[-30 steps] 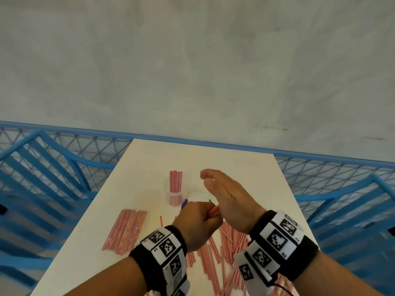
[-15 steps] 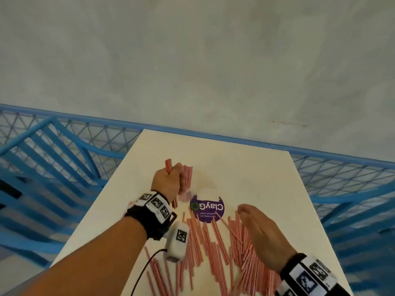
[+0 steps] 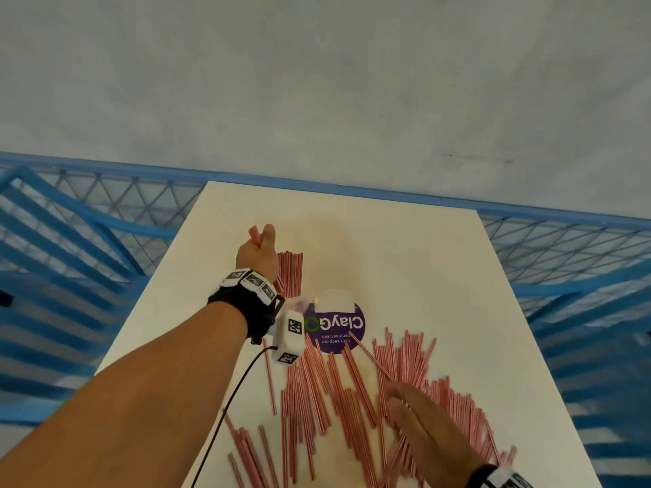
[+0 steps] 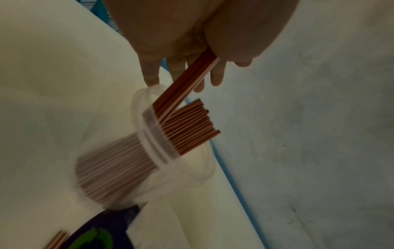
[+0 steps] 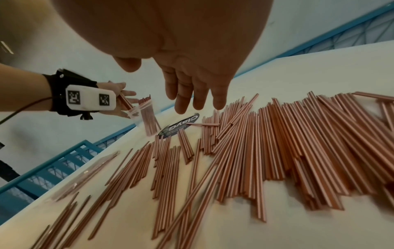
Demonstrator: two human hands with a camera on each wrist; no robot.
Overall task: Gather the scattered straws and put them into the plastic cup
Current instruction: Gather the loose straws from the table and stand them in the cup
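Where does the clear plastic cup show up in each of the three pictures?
Head view: the plastic cup stands upper centre, mostly hidden behind the left hand.
Left wrist view: middle, tilted in the picture, with straws inside.
Right wrist view: small, left of centre, below that hand.
Shared landmark: the purple sticker beside the cup.

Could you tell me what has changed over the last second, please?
The left hand carried its pinched straws from beside the right hand out to the plastic cup. The right hand dropped, open, toward the scattered straws. Cup and pile stayed put.
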